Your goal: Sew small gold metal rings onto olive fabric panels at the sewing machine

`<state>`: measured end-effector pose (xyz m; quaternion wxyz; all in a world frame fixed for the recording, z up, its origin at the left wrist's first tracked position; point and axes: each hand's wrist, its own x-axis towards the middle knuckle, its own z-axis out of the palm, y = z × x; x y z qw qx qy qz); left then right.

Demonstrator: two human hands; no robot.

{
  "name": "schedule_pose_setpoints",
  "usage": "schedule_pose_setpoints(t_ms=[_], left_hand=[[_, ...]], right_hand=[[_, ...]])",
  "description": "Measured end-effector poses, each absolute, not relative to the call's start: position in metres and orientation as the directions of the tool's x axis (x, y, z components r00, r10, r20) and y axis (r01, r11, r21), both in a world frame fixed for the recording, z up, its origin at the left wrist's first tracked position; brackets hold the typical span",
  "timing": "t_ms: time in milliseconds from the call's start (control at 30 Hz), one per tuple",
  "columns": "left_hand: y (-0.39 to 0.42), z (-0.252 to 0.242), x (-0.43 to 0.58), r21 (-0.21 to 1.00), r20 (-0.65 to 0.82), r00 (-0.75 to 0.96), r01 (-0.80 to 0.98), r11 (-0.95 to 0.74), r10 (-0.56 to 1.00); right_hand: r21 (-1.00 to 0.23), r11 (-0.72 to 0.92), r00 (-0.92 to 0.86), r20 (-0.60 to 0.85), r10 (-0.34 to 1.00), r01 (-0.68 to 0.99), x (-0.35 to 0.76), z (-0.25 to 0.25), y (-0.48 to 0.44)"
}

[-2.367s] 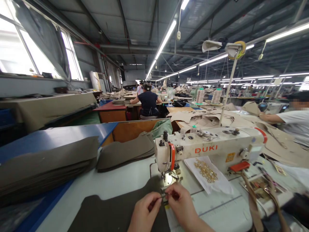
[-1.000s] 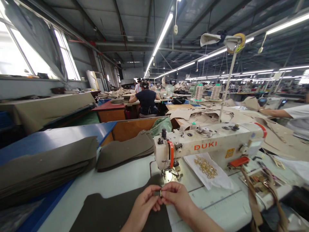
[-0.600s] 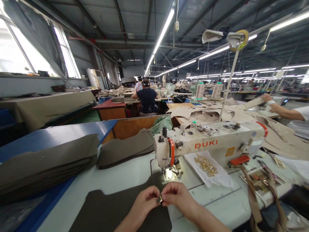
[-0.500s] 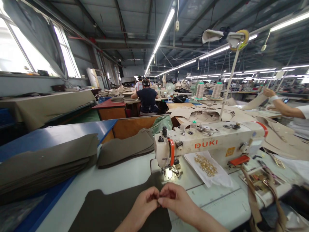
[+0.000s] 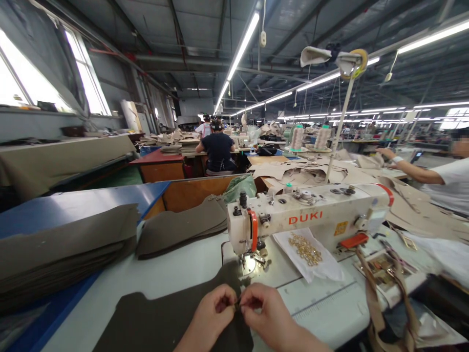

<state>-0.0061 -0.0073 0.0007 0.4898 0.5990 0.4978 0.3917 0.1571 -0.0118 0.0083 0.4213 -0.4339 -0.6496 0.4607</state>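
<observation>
My left hand (image 5: 215, 309) and my right hand (image 5: 262, 311) meet fingertip to fingertip just in front of the needle of a white DUKI sewing machine (image 5: 311, 215). Both hands pinch a very small dark piece between them; I cannot make out what it is. Under the hands lies a flat olive-brown fabric panel (image 5: 161, 322), its far end reaching the presser foot. A heap of small gold rings (image 5: 305, 248) rests on a white sheet (image 5: 326, 266) under the machine arm.
Stacks of olive-brown panels (image 5: 66, 254) (image 5: 179, 225) lie at left on the blue and pale tables. Tan straps (image 5: 373, 298) hang at right over a tray of hardware (image 5: 384, 271). A person in white (image 5: 447, 181) works at right; another sits ahead (image 5: 218, 151).
My hands stay pinched together near the needle and have drifted slightly toward me. The view has shifted a little. The arm of the person at right rose and came down again.
</observation>
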Motion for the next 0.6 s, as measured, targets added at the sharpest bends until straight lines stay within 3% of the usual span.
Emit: schedule_pose_setpoints(t_ms=[300,600], left_hand=[[-0.008,0.011,-0.003,0.993,-0.071,0.128,0.1,0.059,0.989],[-0.006,0.01,-0.002,0.995,-0.096,0.119,0.028,0.094,0.988]], right_hand=[[-1.0,0.002,-0.209,0.006,0.978,-0.022,0.151,-0.009,0.003],[-0.994,0.112,-0.159,0.108,0.981,0.017,0.151,-0.007,0.002]])
